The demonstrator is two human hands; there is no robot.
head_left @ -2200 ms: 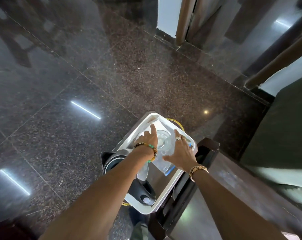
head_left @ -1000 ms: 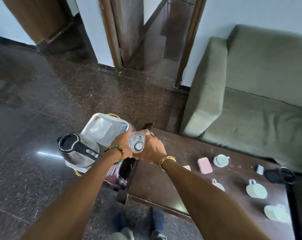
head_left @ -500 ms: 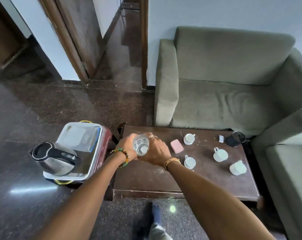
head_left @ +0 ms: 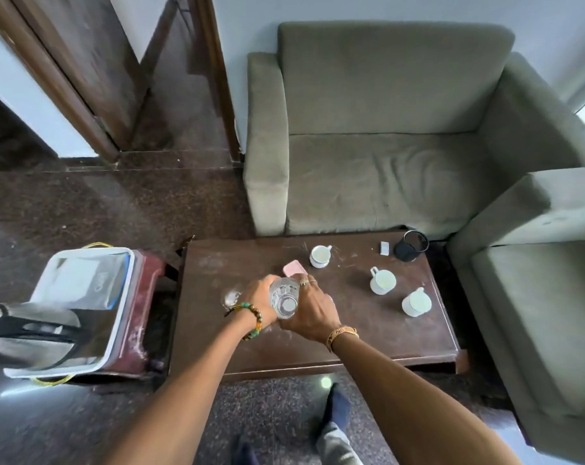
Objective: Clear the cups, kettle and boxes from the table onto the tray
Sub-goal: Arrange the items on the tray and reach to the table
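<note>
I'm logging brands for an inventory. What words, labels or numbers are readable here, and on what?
No text is legible.
Pack in the tray: dark print, too blurred to read.
Wristband: lettering, too small to read.
Glass held by left hand and right hand: no text seen.

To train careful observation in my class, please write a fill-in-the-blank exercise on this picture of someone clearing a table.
1. The left hand and right hand together hold a clear ____ over the table.
2. The kettle rests on the white ____.
3. The box just beyond the hands is ____ in colour.
4. The black kettle base sits at the table's far ____ corner.

Missing words: glass; tray; pink; right.
</note>
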